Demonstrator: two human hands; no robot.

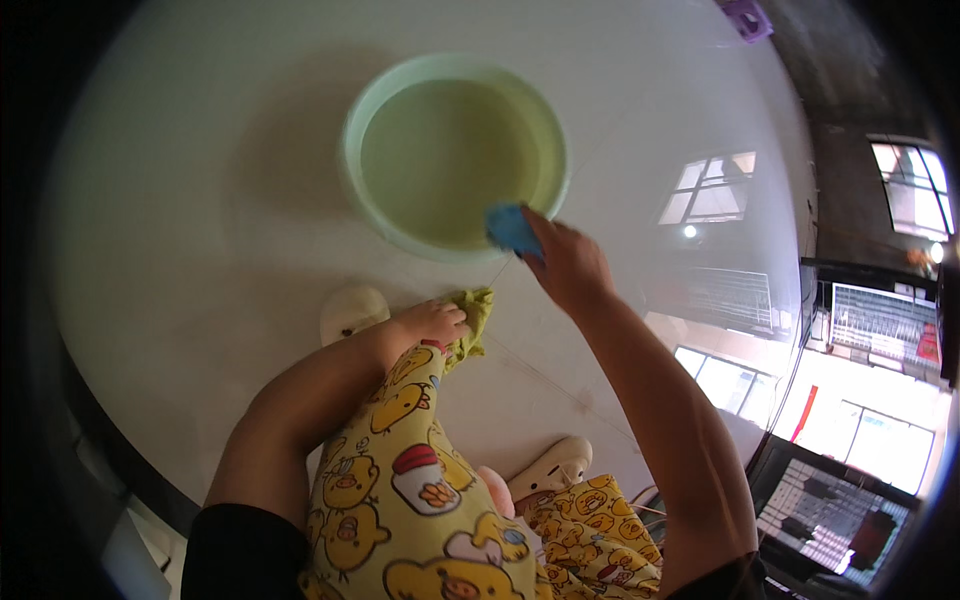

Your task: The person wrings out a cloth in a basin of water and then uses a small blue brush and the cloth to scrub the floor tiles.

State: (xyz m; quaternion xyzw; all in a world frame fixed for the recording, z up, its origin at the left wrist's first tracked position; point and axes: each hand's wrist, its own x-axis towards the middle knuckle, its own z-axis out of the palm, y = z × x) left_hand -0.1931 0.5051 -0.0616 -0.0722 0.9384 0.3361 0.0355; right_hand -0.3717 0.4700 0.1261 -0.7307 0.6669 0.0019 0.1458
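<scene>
A pale green round basin (450, 161) of cloudy water stands on the light tiled floor before me. My right hand (566, 259) grips a blue object (513, 228), perhaps a sponge or brush, over the basin's near right rim; its details are blurred. Beside my knee, my left hand (435, 322) holds a crumpled yellow-green cloth (474, 319) a little short of the basin.
A cream slipper (352, 313) is left of my left hand, and another (555, 469) lies lower right by my patterned trousers. A purple plastic item (748, 20) is at the far upper right. Wire cages (885, 315) and windows line the right side.
</scene>
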